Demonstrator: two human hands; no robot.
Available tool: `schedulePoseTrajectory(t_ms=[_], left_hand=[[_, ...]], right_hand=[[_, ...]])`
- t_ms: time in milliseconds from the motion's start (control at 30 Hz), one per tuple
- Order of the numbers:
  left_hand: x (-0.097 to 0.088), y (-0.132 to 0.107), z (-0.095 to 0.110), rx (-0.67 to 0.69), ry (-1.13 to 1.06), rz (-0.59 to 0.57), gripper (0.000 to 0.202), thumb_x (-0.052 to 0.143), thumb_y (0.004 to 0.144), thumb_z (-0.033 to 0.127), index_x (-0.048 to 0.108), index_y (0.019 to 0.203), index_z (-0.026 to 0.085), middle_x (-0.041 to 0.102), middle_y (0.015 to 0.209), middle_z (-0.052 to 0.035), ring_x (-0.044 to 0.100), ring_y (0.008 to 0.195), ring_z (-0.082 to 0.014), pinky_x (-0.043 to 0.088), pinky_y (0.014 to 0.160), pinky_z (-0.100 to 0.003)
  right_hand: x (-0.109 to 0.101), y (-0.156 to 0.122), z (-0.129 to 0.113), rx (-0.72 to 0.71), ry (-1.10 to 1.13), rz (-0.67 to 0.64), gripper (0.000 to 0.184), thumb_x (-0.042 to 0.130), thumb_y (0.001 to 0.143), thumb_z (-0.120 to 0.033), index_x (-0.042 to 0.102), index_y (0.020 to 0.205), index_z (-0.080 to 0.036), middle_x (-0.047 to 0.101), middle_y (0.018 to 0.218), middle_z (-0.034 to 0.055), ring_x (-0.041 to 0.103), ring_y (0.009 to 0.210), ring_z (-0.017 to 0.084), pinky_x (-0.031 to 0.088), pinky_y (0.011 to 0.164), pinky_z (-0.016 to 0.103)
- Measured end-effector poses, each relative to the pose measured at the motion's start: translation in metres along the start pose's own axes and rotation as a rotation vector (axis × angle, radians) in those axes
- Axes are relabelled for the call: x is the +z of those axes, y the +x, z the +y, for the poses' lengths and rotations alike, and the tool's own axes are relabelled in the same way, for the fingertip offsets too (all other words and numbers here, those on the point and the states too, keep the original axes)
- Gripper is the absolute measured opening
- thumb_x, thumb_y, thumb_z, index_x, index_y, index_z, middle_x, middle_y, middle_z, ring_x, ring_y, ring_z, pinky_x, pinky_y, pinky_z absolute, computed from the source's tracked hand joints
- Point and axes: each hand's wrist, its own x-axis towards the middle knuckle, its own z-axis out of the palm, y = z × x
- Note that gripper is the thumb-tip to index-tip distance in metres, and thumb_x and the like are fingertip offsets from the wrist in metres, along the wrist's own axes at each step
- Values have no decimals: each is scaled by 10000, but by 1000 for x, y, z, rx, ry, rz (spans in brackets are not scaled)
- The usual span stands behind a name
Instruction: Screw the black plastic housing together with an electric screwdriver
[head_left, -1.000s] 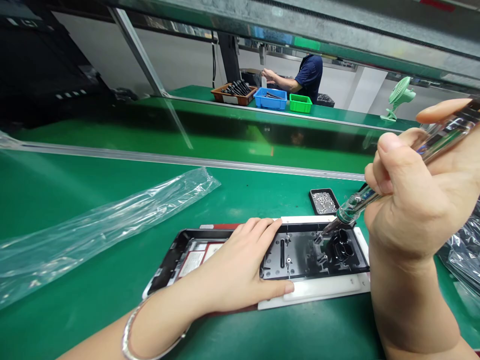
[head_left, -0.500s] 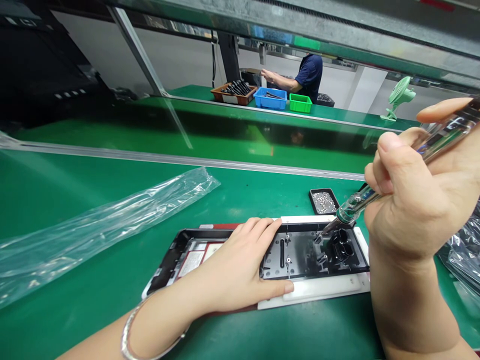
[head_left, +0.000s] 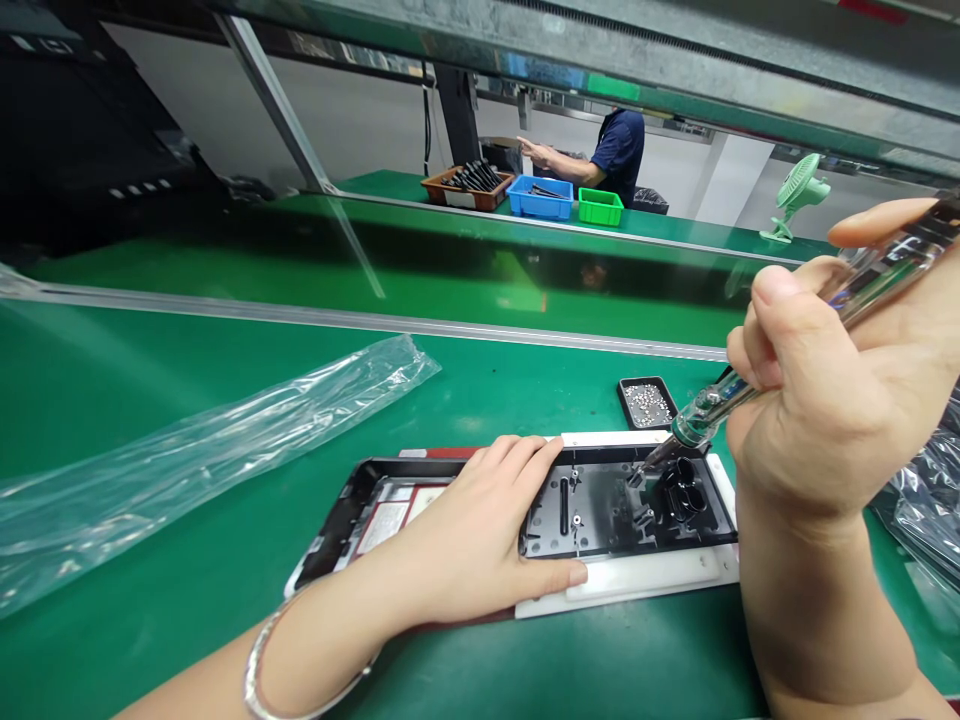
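A long black plastic housing (head_left: 600, 510) lies in a white jig (head_left: 637, 580) on the green bench. My left hand (head_left: 480, 530) rests flat across the middle of the housing with fingers stretched out, pressing it down. My right hand (head_left: 832, 390) is closed round a clear-bodied electric screwdriver (head_left: 720, 405). Its tip touches the housing near a raised black part at the right end. A silver bangle sits on my left wrist.
A small black tray of tiny screws (head_left: 647, 402) sits just behind the jig. A long clear plastic bag (head_left: 187, 450) lies to the left, more bags (head_left: 922, 500) at the right edge. Across the conveyor a person (head_left: 611, 155) works beside orange, blue and green bins; a green fan (head_left: 795, 190) stands at right.
None on my side: both hands and the screwdriver stay put. The person across the line has shifted an arm slightly.
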Motion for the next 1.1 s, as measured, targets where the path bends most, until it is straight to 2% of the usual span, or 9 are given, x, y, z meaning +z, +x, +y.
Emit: schedulePoseTrajectory(t_ms=[233, 400, 633, 1100], left_hand=[[1, -1, -4, 21, -7, 35, 1112, 647, 766, 795, 301, 1623, 177, 388, 1615, -159, 322, 1505, -413, 361, 1240, -643], [0, -1, -2, -8, 3, -7, 1132, 628, 764, 795, 254, 1640, 184, 339, 1644, -136, 269, 1522, -385, 315, 1271, -613], [-1, -1, 0, -33, 27, -41, 1135, 587, 766, 808, 214, 1651, 202, 288, 1667, -104, 216, 1536, -348, 270, 1297, -569], [-1, 1, 0, -29, 24, -36, 1125, 593, 766, 799, 232, 1644, 195, 315, 1646, -115, 242, 1518, -355, 288, 1283, -569]], right_hand=[[-2, 0, 1, -27, -23, -21, 269, 653, 784, -190, 513, 1009, -146, 485, 1005, 44, 419, 608, 40, 391, 533, 218], [-6, 1, 4, -67, -64, -65, 224, 642, 822, -218, 500, 986, -158, 489, 1006, 30, 426, 619, 33, 412, 551, 200], [-5, 1, 4, -55, -67, -46, 229, 644, 815, -215, 504, 987, -159, 492, 1026, 39, 427, 616, 31, 418, 551, 202], [-10, 3, 8, -89, -97, -98, 228, 640, 856, -274, 478, 978, -169, 477, 1010, 33, 423, 620, 28, 422, 535, 175]])
